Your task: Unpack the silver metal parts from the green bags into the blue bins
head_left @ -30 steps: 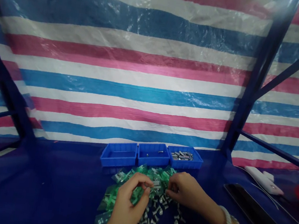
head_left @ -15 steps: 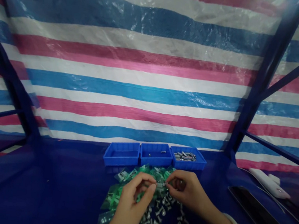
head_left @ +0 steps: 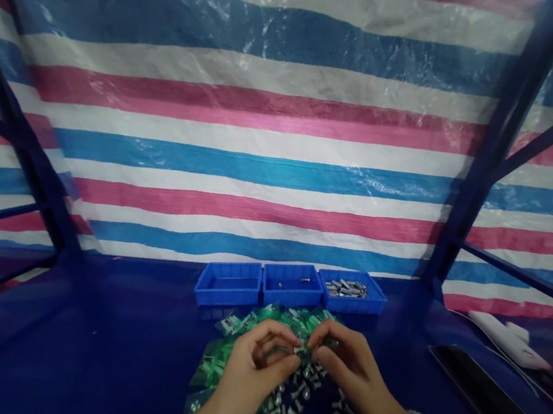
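My left hand [head_left: 256, 369] is pinched, thumb and fingertips around a small metal screw [head_left: 299, 350]. Beside it, my right hand [head_left: 354, 371] has its thumb and fingers curled close together at the same spot. Whatever lies between those fingertips is too small to make out. Below both hands loose metal screws [head_left: 296, 407] are scattered in a heap. Small clear bags with green in them [head_left: 211, 365] lie to the left and behind the hands, partly hidden by them.
Three blue bins stand in a row at the back: a left bin [head_left: 227, 300], a middle bin [head_left: 290, 297] with a few small pieces, and a right bin [head_left: 355, 305] holding metal parts. A black phone-like slab [head_left: 488, 408] and a white power strip [head_left: 509, 340] with cables lie at right.
My hands have come lower and turned slightly, staying close together over the screws. The fingertips of my right hand have shifted down beside the left. The camera view has moved slightly.
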The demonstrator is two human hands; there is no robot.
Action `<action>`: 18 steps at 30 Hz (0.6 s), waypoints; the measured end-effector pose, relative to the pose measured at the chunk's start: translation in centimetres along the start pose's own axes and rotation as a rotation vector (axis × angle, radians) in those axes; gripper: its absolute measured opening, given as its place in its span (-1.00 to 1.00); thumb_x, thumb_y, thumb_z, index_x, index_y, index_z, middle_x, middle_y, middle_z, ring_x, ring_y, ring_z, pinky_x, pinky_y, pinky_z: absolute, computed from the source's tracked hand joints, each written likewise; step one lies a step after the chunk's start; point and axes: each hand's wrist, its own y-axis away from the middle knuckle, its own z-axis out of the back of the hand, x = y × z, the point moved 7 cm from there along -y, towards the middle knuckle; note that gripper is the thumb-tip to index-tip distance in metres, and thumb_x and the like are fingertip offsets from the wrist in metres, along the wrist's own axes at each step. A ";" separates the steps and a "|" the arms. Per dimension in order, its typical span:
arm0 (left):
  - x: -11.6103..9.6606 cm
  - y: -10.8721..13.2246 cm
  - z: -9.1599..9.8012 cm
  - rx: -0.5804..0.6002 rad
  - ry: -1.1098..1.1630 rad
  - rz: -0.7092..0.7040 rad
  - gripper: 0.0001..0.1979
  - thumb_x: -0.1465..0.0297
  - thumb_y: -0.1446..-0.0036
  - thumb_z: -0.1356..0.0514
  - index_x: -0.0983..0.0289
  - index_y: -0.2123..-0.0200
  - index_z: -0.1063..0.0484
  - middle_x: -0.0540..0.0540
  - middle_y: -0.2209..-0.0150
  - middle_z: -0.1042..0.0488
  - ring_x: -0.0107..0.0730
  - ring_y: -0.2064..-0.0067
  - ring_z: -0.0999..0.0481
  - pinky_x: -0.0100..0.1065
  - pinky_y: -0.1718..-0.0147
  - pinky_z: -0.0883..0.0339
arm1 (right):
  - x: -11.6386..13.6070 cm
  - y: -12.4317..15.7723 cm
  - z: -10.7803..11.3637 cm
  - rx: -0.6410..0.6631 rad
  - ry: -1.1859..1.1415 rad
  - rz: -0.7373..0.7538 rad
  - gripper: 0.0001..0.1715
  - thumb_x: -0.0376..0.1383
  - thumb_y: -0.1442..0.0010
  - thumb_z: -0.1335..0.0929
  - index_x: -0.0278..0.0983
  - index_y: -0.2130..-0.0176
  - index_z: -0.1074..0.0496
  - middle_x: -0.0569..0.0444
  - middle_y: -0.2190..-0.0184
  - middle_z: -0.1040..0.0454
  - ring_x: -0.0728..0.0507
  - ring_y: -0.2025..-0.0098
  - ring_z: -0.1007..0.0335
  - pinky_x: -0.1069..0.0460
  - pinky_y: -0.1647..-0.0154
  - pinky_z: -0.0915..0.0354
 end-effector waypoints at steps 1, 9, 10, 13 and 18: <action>-0.4 0.0 -0.1 0.004 -0.028 -0.046 -0.84 0.52 0.03 -0.35 0.24 0.35 -0.47 0.00 0.32 -0.50 -0.41 0.21 -0.51 -0.46 0.23 -0.35 | -0.5 -0.1 -0.3 0.034 -0.070 -0.057 -0.62 -0.09 -0.29 -0.30 -0.32 0.39 -0.46 0.11 0.52 -0.36 0.00 0.52 -0.21 0.10 0.52 -0.12; -1.7 0.8 -0.6 -0.005 -0.315 -0.295 -0.77 0.60 -0.02 -0.23 0.20 0.26 -0.45 0.01 0.33 -0.51 -0.35 0.23 -0.56 -0.35 0.16 -0.45 | -3.4 0.0 -2.2 0.169 -0.400 -0.243 -0.63 -0.09 -0.15 -0.44 -0.34 0.45 -0.45 0.16 0.61 -0.38 0.10 0.66 -0.14 0.17 0.65 -0.02; -1.9 0.9 -0.6 -0.009 -0.336 -0.324 -0.76 0.60 -0.03 -0.23 0.20 0.25 -0.44 0.01 0.32 -0.51 -0.35 0.23 -0.56 -0.35 0.17 -0.46 | -3.5 0.1 -2.3 0.179 -0.445 -0.251 -0.67 -0.12 -0.13 -0.46 -0.34 0.42 -0.46 0.16 0.59 -0.40 0.11 0.66 -0.15 0.18 0.66 -0.04; -2.6 1.3 -0.6 -0.022 -0.393 -0.423 -0.76 0.61 -0.03 -0.23 0.20 0.25 -0.45 0.01 0.33 -0.50 -0.36 0.26 -0.56 -0.39 0.23 -0.47 | -3.8 0.1 -2.7 0.214 -0.594 -0.255 -0.75 -0.20 -0.06 -0.52 -0.31 0.33 -0.49 0.15 0.50 -0.44 0.11 0.64 -0.21 0.19 0.65 -0.10; -3.6 1.8 -1.0 -0.007 -0.486 -0.552 -0.79 0.62 -0.04 -0.23 0.21 0.29 -0.46 0.02 0.33 -0.49 -0.39 0.29 -0.55 -0.42 0.29 -0.43 | -4.2 0.1 -3.4 0.272 -0.762 -0.277 -0.73 -0.23 0.01 -0.55 -0.29 0.35 -0.49 0.16 0.48 -0.45 0.09 0.58 -0.25 0.20 0.62 -0.19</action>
